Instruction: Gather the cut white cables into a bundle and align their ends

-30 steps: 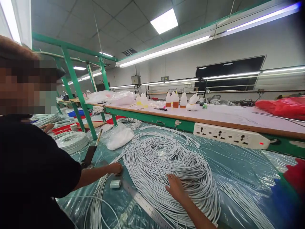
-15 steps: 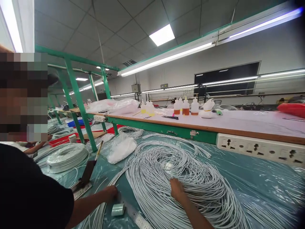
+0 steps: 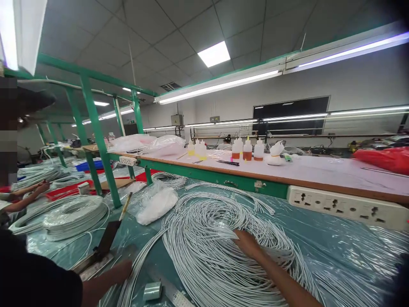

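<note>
A large loose coil of thin grey-white wires lies on the plastic-covered green table. My right hand reaches into its centre from the lower right, fingers closed around some wires that fan out to its left. My left hand, blurred, is at the lower left beside a strand bundle running off the coil. Its fingers cannot be made out. Left of that hand stands a cutter with a dark blade arm and wooden handle. A roll of clear tape and a ruler lie between my hands.
Wrapped wire coils lie at left, where a co-worker's hands show. A white plastic bag sits behind the big coil. A shelf with bottles and a socket strip runs across the back.
My left hand has moved left and down, away from the tape roll. My right hand has shifted slightly upward in the coil, with wires now fanning from its fingers. The view has turned slightly.
</note>
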Tool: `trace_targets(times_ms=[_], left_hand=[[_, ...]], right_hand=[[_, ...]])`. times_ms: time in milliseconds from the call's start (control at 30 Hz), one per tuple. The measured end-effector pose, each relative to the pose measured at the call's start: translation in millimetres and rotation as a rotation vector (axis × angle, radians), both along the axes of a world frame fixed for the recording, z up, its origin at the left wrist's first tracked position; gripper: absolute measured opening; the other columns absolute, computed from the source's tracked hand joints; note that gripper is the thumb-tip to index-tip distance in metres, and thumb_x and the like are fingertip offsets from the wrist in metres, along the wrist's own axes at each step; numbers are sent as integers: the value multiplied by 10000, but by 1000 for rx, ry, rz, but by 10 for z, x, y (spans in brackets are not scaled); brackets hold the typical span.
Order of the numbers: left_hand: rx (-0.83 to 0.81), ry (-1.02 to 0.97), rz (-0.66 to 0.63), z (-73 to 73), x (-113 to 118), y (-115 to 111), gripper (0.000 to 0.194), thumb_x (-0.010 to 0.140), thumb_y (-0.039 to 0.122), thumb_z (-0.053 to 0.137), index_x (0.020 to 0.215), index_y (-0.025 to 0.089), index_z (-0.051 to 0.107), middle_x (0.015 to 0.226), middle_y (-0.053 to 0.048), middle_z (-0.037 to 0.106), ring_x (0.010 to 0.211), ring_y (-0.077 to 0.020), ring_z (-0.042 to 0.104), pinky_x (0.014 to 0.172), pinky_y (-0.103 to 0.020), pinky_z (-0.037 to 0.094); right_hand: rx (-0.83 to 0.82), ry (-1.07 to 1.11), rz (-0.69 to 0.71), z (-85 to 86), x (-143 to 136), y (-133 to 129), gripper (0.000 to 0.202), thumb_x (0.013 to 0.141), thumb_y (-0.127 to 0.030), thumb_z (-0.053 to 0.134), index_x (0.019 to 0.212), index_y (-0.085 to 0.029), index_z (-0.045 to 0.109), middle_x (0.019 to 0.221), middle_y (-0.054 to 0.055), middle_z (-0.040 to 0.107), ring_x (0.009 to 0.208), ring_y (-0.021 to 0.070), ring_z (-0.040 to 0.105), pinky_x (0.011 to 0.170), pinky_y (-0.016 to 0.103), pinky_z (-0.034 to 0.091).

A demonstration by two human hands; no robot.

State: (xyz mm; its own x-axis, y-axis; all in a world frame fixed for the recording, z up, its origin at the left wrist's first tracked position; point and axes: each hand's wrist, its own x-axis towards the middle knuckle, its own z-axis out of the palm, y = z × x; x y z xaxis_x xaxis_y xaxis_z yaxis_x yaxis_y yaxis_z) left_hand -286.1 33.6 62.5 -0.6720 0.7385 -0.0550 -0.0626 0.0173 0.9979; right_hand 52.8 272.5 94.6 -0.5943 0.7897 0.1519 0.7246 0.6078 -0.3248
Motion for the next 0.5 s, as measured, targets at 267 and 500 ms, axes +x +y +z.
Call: trace_targets(times_ms=[267,500], left_hand=[[-74,-537,-300,128,1789,587,501,719,549,428,1118,247,425,972,-85,603,875,-214,571,690,-404,489],[87,-920,-293,530,2073,1378,425,703,472,520,870,89,443,656,-29,531,568,-90,574,599,-206,496]], right_hand=[[69,105,107,52,243,-360,274,825,-276,348,1022,-202,523,914,70,641,876,215,577,702,284,399],[155,69,291,-270,769,-869,248,745,-175,409,954,-196,540,856,63,656,817,199,600,674,261,425]])
